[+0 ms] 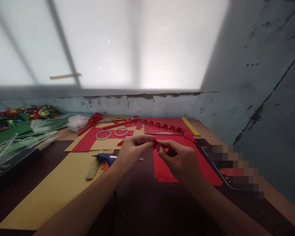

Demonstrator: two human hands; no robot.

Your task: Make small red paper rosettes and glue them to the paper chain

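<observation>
My left hand (135, 148) and my right hand (180, 156) meet over the middle of the table, fingertips pinched on a small crumpled red paper piece (155, 143). Fingers cover most of it, so its full shape is hidden. Behind my left hand another bit of ruffled red paper (120, 143) peeks out. A blue hot glue gun (107, 158) lies beside my left wrist, its nozzle over a tan strip (93, 169). Beneath my right hand are red paper sheets (166, 168).
Beyond my hands lie two white rings (103, 134), yellow-handled scissors (119, 119), a red paper tube (116, 125) and a row of red paper curls (165, 126). A tissue pack (78, 123) and colourful scraps (43, 111) sit left. A phone (217, 170) rests right, partly pixelated.
</observation>
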